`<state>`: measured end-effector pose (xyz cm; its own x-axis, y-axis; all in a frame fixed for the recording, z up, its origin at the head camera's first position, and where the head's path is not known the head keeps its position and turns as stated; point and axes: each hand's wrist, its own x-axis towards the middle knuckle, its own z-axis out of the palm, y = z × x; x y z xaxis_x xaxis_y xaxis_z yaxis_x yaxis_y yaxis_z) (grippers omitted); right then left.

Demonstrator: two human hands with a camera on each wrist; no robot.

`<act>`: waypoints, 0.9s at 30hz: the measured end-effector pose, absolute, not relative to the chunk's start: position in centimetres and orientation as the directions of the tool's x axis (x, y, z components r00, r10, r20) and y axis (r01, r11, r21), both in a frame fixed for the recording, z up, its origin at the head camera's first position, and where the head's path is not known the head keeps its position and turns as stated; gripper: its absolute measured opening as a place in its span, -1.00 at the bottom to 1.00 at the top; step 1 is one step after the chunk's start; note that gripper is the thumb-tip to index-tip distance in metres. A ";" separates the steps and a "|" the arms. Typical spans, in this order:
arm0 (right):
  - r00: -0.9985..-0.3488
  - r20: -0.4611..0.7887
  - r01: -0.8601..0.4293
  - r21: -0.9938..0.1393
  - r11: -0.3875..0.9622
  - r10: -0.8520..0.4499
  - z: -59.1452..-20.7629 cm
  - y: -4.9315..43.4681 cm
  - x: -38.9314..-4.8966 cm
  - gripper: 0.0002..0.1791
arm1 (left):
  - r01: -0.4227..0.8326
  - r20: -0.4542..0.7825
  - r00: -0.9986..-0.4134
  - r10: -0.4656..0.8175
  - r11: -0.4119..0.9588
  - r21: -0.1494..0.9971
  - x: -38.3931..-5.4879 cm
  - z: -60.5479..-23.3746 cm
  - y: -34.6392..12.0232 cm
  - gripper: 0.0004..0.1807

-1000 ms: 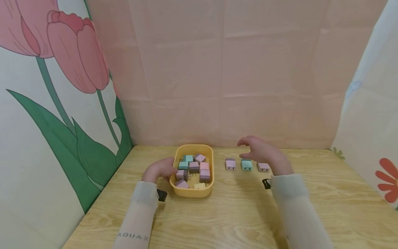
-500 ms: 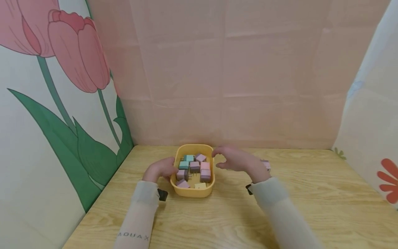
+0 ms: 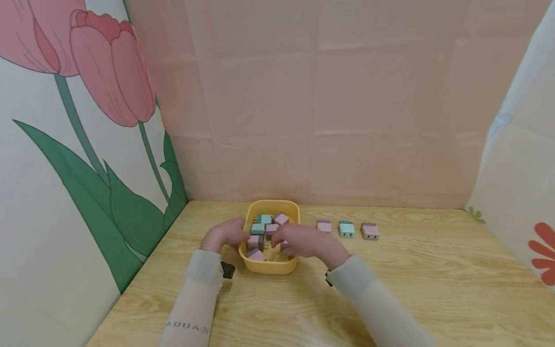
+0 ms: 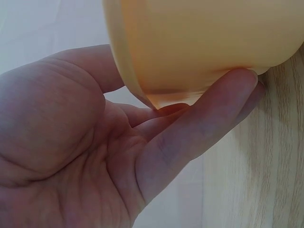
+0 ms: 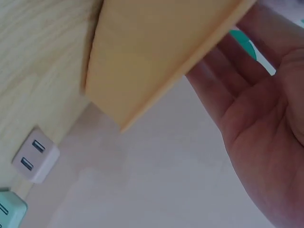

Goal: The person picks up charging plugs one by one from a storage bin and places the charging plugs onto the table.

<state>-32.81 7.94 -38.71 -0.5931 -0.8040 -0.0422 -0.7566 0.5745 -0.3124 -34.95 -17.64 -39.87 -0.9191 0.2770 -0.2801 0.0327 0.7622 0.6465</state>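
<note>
A yellow plastic bin on the table contains several two-tone USB wall chargers, mauve, teal and others, with metal prongs on some. My left hand grips the bin's left side, thumb over the rim and fingers along the outer wall. My right hand reaches over the right rim into the bin, fingers bent and spread from the thumb above the chargers. In the right wrist view, the bin wall hides its fingertips. A teal charger and a mauve charger show beside it.
Right of the bin, a pink-mauve charger, a teal charger and another mauve charger stand in a row, USB ports facing me. A pink cloth wall rises behind the wooden table.
My right hand has moved left from above the row of chargers, across the bin's right rim and down into the bin. My left hand has kept its grip on the bin.
</note>
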 end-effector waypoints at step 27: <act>-0.638 -0.069 -0.712 -0.326 0.622 -0.767 -40.2 6.7 -32.7 -0.77 | 0.035 -0.283 -0.919 0.274 0.772 0.634 -34.8 -39.6 -17.6 -0.61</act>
